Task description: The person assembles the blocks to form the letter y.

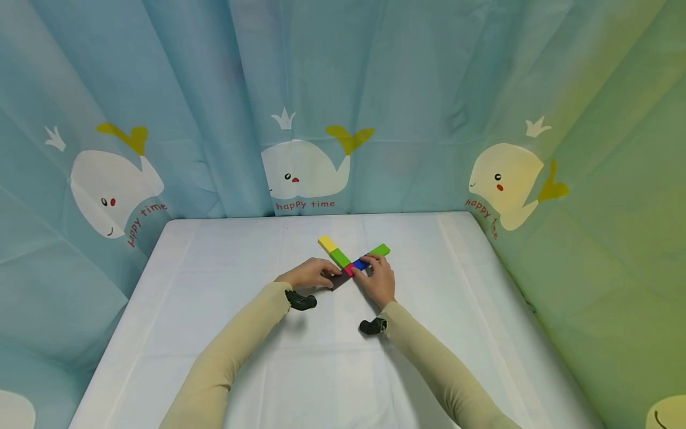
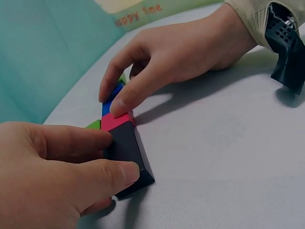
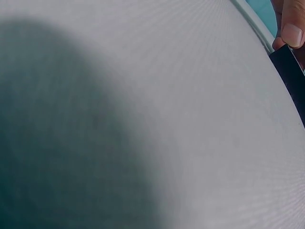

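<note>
My left hand (image 1: 309,273) pinches a black block (image 2: 125,148) at the near left end of a row of colored blocks, thumb on its near side. Against the black block's far end sits a red-pink block (image 2: 117,122). Beyond that comes a blue block (image 1: 360,264), which my right hand (image 1: 380,283) grips between thumb and fingers, the thumb tip by the red-pink block. A green block (image 1: 382,249) continues the row past my right fingers. Another green block (image 1: 340,258) and a yellow block (image 1: 327,243) branch off toward the back left from the red-pink block.
The blocks lie on a table with a white cloth (image 1: 225,268). A blue-green curtain (image 1: 412,89) with whale prints hangs behind and beside the table. Black wrist devices (image 1: 303,301) are worn on both sleeves.
</note>
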